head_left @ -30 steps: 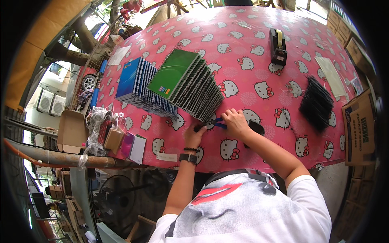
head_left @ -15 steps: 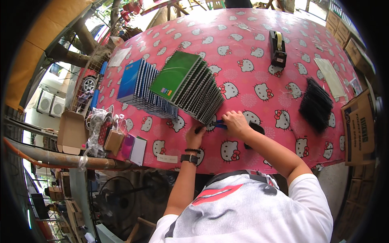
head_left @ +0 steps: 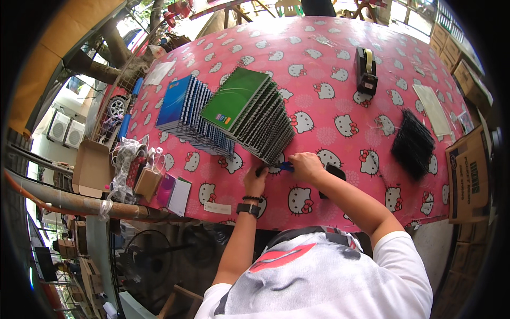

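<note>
Hands meet at the near edge of the table (head_left: 372, 80), which wears a pink cloth printed with white cats. The left hand (head_left: 256, 179) rests fingers curled, against the low end of the slanted notebooks (head_left: 249, 117), a fanned row topped by a green cover; whether it grips anything I cannot tell. The right hand (head_left: 306, 166) is closed on a small blue tool (head_left: 285, 166), its tip just beside the lowest notebook. A dark object (head_left: 334, 173) lies touching the right wrist. Behind the green stack leans a blue stack (head_left: 180, 106). Well apart to the right sits a pile of black coils (head_left: 413, 144), and farther back a tape dispenser (head_left: 366, 70).
</note>
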A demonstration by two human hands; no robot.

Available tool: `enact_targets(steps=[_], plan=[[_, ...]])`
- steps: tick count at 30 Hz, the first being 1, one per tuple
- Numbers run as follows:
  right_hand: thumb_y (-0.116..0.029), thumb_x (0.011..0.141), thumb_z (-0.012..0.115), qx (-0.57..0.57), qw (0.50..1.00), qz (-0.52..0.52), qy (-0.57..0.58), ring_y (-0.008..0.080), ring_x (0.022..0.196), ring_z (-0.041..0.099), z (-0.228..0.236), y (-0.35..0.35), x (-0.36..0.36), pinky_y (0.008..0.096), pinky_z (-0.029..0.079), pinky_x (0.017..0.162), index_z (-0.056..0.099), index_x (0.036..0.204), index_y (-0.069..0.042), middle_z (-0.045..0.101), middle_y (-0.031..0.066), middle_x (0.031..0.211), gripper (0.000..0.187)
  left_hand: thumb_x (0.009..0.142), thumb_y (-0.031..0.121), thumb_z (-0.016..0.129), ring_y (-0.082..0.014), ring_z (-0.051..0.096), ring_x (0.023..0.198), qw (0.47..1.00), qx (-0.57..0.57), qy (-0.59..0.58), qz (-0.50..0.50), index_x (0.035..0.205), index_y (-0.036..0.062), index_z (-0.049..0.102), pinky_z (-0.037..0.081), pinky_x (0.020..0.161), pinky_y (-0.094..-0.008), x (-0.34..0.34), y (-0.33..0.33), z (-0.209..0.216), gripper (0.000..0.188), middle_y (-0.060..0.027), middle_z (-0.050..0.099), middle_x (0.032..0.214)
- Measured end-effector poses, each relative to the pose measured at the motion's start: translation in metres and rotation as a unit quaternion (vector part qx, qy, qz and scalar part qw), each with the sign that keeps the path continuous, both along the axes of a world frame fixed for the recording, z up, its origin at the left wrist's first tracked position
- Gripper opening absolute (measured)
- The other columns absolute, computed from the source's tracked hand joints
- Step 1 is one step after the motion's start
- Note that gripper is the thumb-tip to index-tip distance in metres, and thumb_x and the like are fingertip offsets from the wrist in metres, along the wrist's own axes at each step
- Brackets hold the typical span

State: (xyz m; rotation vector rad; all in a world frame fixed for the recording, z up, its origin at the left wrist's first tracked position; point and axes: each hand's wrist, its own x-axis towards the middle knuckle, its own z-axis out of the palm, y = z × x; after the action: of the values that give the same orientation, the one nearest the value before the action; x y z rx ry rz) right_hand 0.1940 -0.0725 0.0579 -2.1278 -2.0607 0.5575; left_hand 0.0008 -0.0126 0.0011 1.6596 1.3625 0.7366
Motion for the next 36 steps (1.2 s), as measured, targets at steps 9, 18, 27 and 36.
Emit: enact_targets(steps=[9, 18, 27, 36], plan=[[-0.019, 0.075, 0.061, 0.086, 0.984, 0.012, -0.156, 0.0228, 0.095, 0.059, -0.005, 0.004, -0.013, 0.04, 0.041, 0.083, 0.06, 0.1, -0.009, 0.062, 0.0072, 0.095, 0.027, 0.083, 0.02, 0.062, -0.0276, 0.062, 0.069, 0.993, 0.115, 0.037, 0.008, 0.101, 0.0012, 0.06, 0.049, 0.062, -0.0381, 0.004, -0.002, -0.009, 0.026, -0.014, 0.064, 0.079], [-0.016, 0.068, 0.061, 0.005, 0.997, 0.019, -0.071, 0.0302, 0.078, 0.065, 0.006, 0.009, -0.015, 0.0399, 0.051, 0.071, 0.063, 0.089, -0.007, 0.066, 0.0129, 0.079, 0.022, 0.08, 0.021, 0.065, -0.0407, 0.057, 0.088, 0.969, 0.192, 0.154, -0.001, 0.106, 0.0007, 0.054, 0.047, 0.074, -0.048, 0.017, -0.014, -0.007, 0.035, -0.022, 0.059, 0.095], [-0.024, 0.068, 0.068, 0.05, 0.987, 0.022, -0.148, 0.0235, 0.099, 0.058, 0.007, 0.005, -0.01, 0.0417, 0.042, 0.084, 0.058, 0.102, -0.008, 0.061, 0.0097, 0.1, 0.038, 0.081, 0.018, 0.062, -0.0411, 0.057, 0.088, 0.988, 0.115, 0.104, -0.003, 0.097, 0.001, 0.053, 0.046, 0.073, -0.0493, 0.016, -0.012, 0.001, 0.025, -0.0217, 0.059, 0.092], [-0.021, 0.069, 0.064, -0.017, 0.997, 0.025, -0.075, 0.0294, 0.087, 0.063, 0.001, 0.015, -0.011, 0.0413, 0.049, 0.074, 0.061, 0.097, -0.009, 0.064, 0.0134, 0.088, 0.031, 0.082, 0.019, 0.061, -0.0418, 0.057, 0.086, 0.986, 0.135, 0.094, -0.002, 0.095, 0.0008, 0.054, 0.046, 0.072, -0.0494, 0.012, -0.008, -0.009, 0.023, -0.0212, 0.059, 0.091]])
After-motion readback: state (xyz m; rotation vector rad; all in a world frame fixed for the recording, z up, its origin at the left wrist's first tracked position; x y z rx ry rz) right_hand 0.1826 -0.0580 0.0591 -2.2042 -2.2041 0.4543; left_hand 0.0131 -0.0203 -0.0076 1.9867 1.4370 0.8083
